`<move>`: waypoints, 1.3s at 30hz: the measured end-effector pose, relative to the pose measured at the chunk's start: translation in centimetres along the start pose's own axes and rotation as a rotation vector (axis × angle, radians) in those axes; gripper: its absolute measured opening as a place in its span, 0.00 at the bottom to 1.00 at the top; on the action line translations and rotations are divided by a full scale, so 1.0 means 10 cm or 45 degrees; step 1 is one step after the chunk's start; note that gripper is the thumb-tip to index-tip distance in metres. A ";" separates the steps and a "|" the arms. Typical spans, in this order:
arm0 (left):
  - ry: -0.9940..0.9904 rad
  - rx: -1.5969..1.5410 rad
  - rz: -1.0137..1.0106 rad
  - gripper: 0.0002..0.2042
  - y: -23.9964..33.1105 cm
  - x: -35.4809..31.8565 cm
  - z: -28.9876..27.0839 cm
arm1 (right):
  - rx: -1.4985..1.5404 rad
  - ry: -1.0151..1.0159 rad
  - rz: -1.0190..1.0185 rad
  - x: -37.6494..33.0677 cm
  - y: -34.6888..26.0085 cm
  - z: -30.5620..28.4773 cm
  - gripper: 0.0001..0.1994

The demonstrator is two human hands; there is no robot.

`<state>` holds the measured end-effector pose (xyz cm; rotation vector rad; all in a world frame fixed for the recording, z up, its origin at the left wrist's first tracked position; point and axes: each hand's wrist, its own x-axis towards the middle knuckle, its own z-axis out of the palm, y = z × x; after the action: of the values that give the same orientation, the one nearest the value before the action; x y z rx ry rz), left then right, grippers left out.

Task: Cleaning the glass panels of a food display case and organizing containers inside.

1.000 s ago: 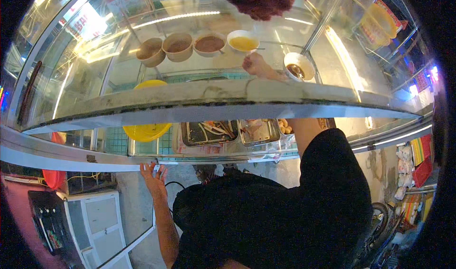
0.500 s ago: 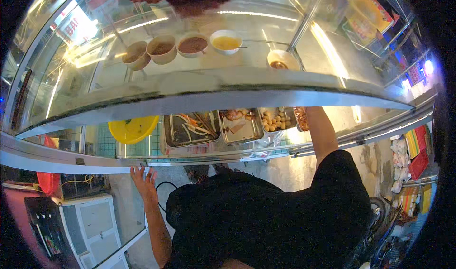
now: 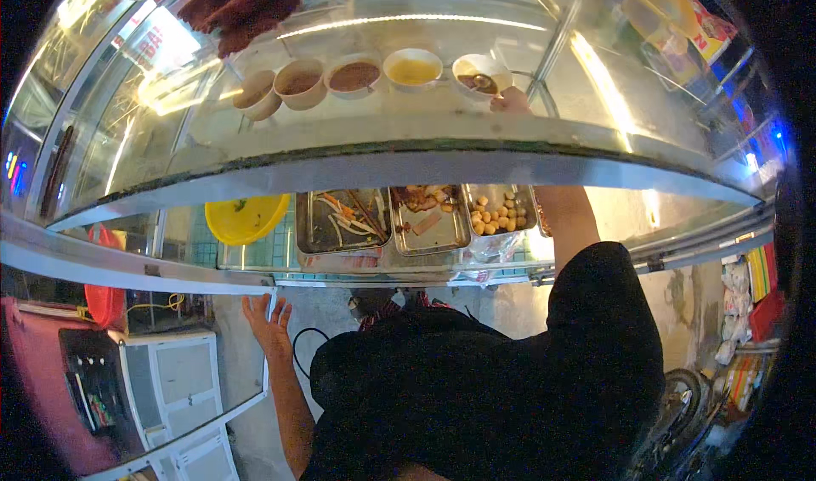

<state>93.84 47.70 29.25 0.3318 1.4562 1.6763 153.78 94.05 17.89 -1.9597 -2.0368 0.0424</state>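
Observation:
Behind the glass of a display case, my right hand (image 3: 511, 101) grips the near right rim of a white bowl (image 3: 501, 75). Dark sauce and what looks like a round spoon sit inside this bowl. My right forearm (image 3: 568, 217) reaches in under the case's metal frame, which hides part of it. Left of that bowl stand a bowl of yellow liquid (image 3: 414, 72) and several bowls of brown contents, one being a brown-filled bowl (image 3: 354, 76). My left hand (image 3: 269, 318) holds nothing, its fingers spread at the lower edge of the white sliding-door frame (image 3: 191, 284).
Below the shelf are a yellow basin (image 3: 246, 226), a tray of vegetable strips (image 3: 340, 241), a tray of meat pieces (image 3: 432, 241) and a tray of small round balls (image 3: 501, 213). Reddish-brown meat (image 3: 255, 1) hangs above. A white cabinet (image 3: 183, 379) stands at lower left.
My right hand has moved the white sauce bowl away from me and left, into line with the other bowls. The hand has come into sight. My left hand stays by the door frame.

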 end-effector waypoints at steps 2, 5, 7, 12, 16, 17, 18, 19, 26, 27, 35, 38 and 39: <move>-0.024 -0.022 -0.019 0.30 -0.05 -0.02 0.07 | 1.685 -0.254 0.196 -0.05 0.20 -0.26 0.11; -0.004 -0.031 -0.111 0.30 -0.12 -0.09 0.05 | 1.135 0.154 0.173 -0.11 0.05 -0.37 0.11; 0.019 0.001 -0.104 0.30 -0.17 -0.16 0.00 | 1.176 0.194 0.224 -0.39 -0.05 -0.46 0.11; -0.038 0.096 -0.144 0.28 -0.23 -0.24 0.15 | 1.243 0.352 0.394 -0.49 -0.42 -0.81 0.13; -0.236 0.137 -0.299 0.22 -0.39 -0.04 0.29 | 1.262 0.533 0.550 -1.64 -0.18 -1.36 0.14; -0.254 0.142 -0.311 0.22 -0.40 -0.04 0.37 | 1.265 0.577 0.594 -1.87 -0.14 -1.50 0.14; -0.415 0.169 -0.373 0.20 -0.40 -0.06 0.49 | 1.265 0.626 0.642 -1.98 -0.26 -1.58 0.14; -0.568 0.192 -0.430 0.19 -0.40 -0.09 0.60 | 1.269 0.669 0.685 -2.18 -0.27 -1.71 0.15; -1.024 0.377 -0.676 0.20 -0.51 -0.28 1.34 | 0.642 1.107 1.177 -3.64 -0.92 -1.63 0.17; -1.031 0.378 -0.682 0.20 -0.61 -0.23 1.39 | 0.634 1.110 1.182 -3.78 -0.84 -1.46 0.17; -0.628 -0.253 -1.055 0.21 -0.91 0.15 1.67 | 1.374 0.780 1.399 -3.78 -0.89 -1.62 0.20; -0.552 -0.273 -1.046 0.17 -0.98 0.20 1.75 | 1.374 0.666 1.391 -3.74 -0.74 -1.61 0.20; -0.503 -0.294 -1.039 0.15 -0.97 0.19 1.75 | 1.458 0.682 1.406 -3.73 -0.77 -1.62 0.21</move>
<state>108.86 60.31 24.82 -0.0671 0.9013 1.0163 150.77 53.94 27.54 -1.6818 -0.2203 0.6580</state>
